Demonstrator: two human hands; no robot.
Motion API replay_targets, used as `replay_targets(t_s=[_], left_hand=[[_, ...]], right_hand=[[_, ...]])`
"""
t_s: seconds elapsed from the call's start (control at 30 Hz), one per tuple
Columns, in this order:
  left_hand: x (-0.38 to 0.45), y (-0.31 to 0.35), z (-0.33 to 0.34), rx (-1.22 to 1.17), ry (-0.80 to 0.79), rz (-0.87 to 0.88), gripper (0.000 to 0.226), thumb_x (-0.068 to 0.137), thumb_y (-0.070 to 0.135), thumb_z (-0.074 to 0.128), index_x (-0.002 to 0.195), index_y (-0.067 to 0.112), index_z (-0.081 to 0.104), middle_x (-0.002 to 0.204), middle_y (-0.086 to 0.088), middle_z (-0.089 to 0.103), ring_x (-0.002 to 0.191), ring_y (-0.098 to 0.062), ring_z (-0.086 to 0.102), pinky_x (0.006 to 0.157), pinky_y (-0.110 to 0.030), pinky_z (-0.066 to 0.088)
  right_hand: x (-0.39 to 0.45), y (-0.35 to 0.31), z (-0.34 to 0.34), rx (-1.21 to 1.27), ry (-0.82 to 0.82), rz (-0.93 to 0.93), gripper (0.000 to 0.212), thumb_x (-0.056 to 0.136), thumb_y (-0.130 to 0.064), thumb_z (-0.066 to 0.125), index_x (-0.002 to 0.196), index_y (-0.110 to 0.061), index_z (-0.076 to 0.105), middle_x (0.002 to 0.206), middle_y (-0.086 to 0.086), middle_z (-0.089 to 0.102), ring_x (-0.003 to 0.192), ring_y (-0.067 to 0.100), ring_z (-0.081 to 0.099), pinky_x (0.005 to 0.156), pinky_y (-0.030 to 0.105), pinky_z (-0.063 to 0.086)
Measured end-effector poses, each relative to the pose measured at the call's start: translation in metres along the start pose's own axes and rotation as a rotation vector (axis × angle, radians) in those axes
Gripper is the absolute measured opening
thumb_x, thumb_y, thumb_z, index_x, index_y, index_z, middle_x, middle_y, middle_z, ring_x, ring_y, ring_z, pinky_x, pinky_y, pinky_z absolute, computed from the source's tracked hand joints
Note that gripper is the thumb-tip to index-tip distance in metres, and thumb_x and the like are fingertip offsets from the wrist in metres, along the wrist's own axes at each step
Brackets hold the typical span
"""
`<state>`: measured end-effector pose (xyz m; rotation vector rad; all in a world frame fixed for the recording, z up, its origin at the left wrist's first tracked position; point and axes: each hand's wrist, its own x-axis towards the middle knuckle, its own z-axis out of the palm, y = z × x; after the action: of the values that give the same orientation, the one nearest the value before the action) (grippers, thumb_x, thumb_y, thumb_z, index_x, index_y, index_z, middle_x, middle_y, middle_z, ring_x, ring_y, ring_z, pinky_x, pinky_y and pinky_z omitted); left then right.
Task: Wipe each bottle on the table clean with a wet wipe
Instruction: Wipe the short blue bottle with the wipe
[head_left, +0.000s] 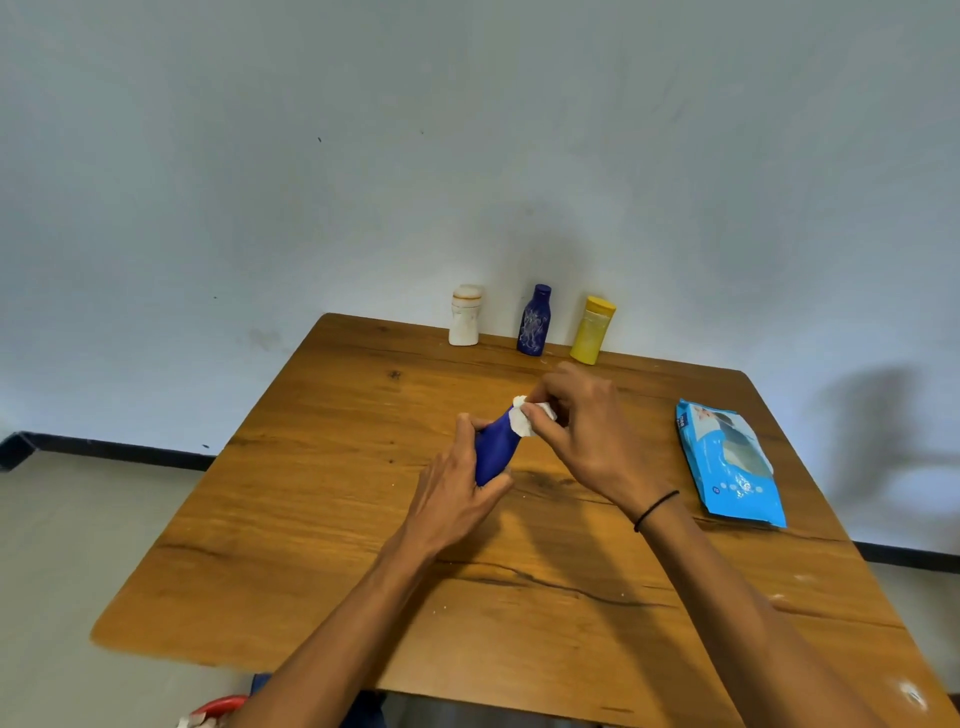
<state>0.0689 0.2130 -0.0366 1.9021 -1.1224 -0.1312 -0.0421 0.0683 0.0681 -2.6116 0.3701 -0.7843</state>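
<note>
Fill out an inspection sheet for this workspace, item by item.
Surface: wooden table, dark cracks, pale specks.
Job's things: blue bottle in hand, wet wipe at its top; white bottle, dark blue bottle, yellow bottle upright along the far edge; wipes pack lying flat at the right.
Clutter: nothing seen.
Grippers: left hand grips the blue bottle; right hand pinches the wipe.
Cables: nothing seen.
Surroundings: pale wall, dark skirting.

One head-worn wide-angle view looks forward and down, close over the left hand (457, 488) and right hand (587, 436), wall beyond them.
</note>
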Motion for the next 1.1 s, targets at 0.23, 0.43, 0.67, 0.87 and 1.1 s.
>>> replay_targets(t_s=[0.23,0.43,0.67,0.87,1.1], left_hand=[[-0.008,-0.011,-0.011,-0.056,0.018,-0.033,0.048,0.095,0.034,0.071,0.123,0.035,0.032,0.106,0.002,0.059,0.076,-0.012,0.063,0.064,-0.026,0.052],[-0.023,-0.024,-0.036,-0.243,0.105,-0.061,0.025,0.106,0.039,0.058,0.127,0.026,0.051,0.095,-0.002,0.058,0.075,-0.013,0.055,0.068,-0.026,0.045],[-0.074,-0.052,-0.084,-0.296,0.225,-0.198,0.019,0.104,0.053,0.055,0.121,0.045,0.057,0.111,-0.001,0.057,0.097,-0.018,0.059,0.086,-0.037,0.051],[-0.155,-0.064,-0.138,-0.276,0.428,-0.282,0.036,0.1,0.039,0.066,0.132,0.021,0.063,0.134,0.002,0.067,0.103,-0.012,0.067,0.09,-0.035,0.053],[-0.24,-0.087,-0.18,-0.265,0.637,-0.429,0.04,0.098,0.019,0.07,0.136,0.009,0.061,0.132,-0.003,0.07,0.11,-0.014,0.069,0.085,-0.021,0.054]], right_hand=[[0.002,-0.003,0.006,0.186,-0.105,0.005,0.012,0.099,-0.03,0.068,0.098,-0.019,0.074,0.091,-0.01,0.063,0.083,0.008,0.058,0.065,0.019,0.045],[0.002,-0.01,0.04,0.75,-0.021,0.355,0.009,0.1,-0.018,0.068,0.095,-0.012,0.072,0.09,0.001,0.07,0.077,0.009,0.063,0.066,0.035,0.059],[-0.01,-0.039,0.1,1.062,-0.117,0.608,0.001,0.096,-0.015,0.073,0.095,-0.015,0.073,0.095,0.007,0.069,0.073,0.014,0.059,0.063,0.032,0.052],[-0.018,-0.068,0.149,1.157,-0.239,0.596,0.014,0.098,-0.003,0.067,0.094,-0.016,0.068,0.094,0.003,0.071,0.072,0.012,0.063,0.056,0.024,0.055],[-0.028,-0.108,0.198,1.176,-0.384,0.614,0.009,0.096,-0.005,0.07,0.104,-0.006,0.068,0.104,0.01,0.069,0.068,0.018,0.062,0.052,0.028,0.056]])
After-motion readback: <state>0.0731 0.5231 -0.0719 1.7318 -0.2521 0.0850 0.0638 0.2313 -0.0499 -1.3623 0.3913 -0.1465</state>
